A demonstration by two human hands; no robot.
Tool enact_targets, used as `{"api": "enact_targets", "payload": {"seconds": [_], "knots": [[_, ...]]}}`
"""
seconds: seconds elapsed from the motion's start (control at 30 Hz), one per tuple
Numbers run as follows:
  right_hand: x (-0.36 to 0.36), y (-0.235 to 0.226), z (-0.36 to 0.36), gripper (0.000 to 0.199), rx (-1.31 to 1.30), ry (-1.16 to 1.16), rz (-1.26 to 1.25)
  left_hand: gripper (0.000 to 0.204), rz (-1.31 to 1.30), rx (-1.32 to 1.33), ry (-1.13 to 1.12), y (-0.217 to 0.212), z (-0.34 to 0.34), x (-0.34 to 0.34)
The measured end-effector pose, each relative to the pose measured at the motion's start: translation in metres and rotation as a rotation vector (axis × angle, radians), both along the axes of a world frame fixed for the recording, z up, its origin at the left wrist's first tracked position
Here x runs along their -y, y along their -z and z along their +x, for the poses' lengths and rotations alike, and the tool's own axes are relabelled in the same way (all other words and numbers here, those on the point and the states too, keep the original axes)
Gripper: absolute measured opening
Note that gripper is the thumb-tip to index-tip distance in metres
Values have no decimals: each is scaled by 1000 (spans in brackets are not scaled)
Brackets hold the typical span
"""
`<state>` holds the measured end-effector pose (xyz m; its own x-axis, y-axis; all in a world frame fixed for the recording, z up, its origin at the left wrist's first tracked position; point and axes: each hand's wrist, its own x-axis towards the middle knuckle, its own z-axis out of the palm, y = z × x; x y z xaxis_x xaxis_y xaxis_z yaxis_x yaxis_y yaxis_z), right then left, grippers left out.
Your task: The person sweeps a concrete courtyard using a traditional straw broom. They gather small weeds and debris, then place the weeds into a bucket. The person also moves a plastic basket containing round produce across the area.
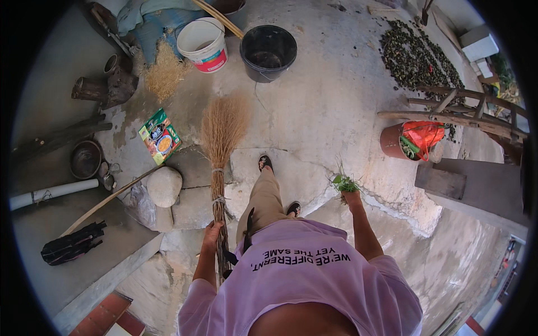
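A twig broom [217, 182] points away from me with its bristles spread at the far end. My left hand [212, 233] is wrapped round its bound stem, below the ties. Out to the right, my right hand [351, 197] is closed on a small bunch of green weeds [344, 183], whose thin stalks stick out past the fingers. The bunch hangs above the concrete floor, apart from the broom. Beyond the broom's left side a green printed packet [160, 136] lies on the ground.
Ahead stand a white bucket [203, 46] and a black bucket [268, 54], near spilled straw [166, 71]. At right are a brown bucket [394, 141] with a red bag, a wooden ladder [448, 116] and dark scattered pieces [417, 53]. A round stone [164, 186] sits left.
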<state>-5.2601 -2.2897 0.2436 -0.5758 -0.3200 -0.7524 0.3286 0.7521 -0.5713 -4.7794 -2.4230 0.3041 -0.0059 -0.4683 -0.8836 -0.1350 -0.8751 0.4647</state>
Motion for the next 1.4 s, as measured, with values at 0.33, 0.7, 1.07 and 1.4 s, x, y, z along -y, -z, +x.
{"api": "enact_targets", "payload": {"seconds": [0.33,0.7,1.07,1.4], "knots": [[163,-48,-34,5,1,8,-57,28,40,-46,-40,4,-32,140],[287,-23,-92,7,117,-125,36,29,98,49,-104,-6,-79,216],[489,-14,-195,3,115,-403,62,38,68,135,-361,-32,-167,249],[574,-18,-176,5,94,-590,111,31,93,14,-559,-42,-191,279]]}}
